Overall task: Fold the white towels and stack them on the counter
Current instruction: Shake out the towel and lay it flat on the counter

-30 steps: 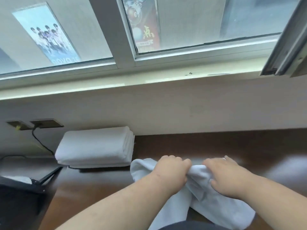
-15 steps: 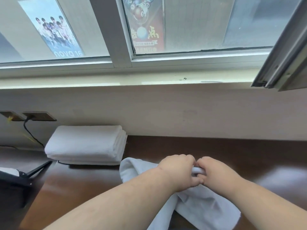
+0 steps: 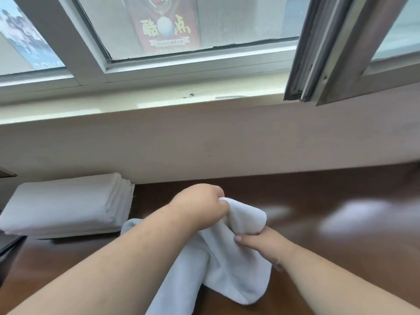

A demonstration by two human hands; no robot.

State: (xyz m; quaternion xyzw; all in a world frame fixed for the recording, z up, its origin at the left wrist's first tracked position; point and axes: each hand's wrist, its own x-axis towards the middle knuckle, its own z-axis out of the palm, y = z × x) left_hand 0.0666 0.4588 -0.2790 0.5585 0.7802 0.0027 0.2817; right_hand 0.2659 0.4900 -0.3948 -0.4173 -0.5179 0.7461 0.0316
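— Two hands on one cloth: how do they sit?

— Left hand (image 3: 200,208), knuckles up, fingers curled and pinching the top fold of the loose white towel (image 3: 229,262). Right hand (image 3: 263,244) lower, thumb laid across the cloth; its other fingers are tucked behind the fabric, so I cannot tell their set. Both forearms bare, entering from the bottom edge.

— Where is the towel itself?

— Bunched and raised between the hands at centre, lower part draped down onto the desk (image 3: 318,214) toward the near edge. Unfolded, rumpled.

— Surface?

— Dark brown, glossy wood look. Pale blurred reflections on its right half.

— Anything else on it?

— Stack of folded towels (image 3: 66,205) at the left, against the wall, layered edges facing right. Just beside the loose towel, not touching it as far as I can see. A dark flat object (image 3: 9,243) pokes in at the left edge; too little shows to name it.

— The room?

— Plain cream wall (image 3: 204,146) behind the desk, a pale window sill (image 3: 136,105) above it with small dark specks. White-framed window (image 3: 91,55) over that. Red poster (image 3: 166,23) with a pale ball shows through the glass; a blue one (image 3: 25,39) at far left. Open grey sash (image 3: 329,48) angles in at upper right.
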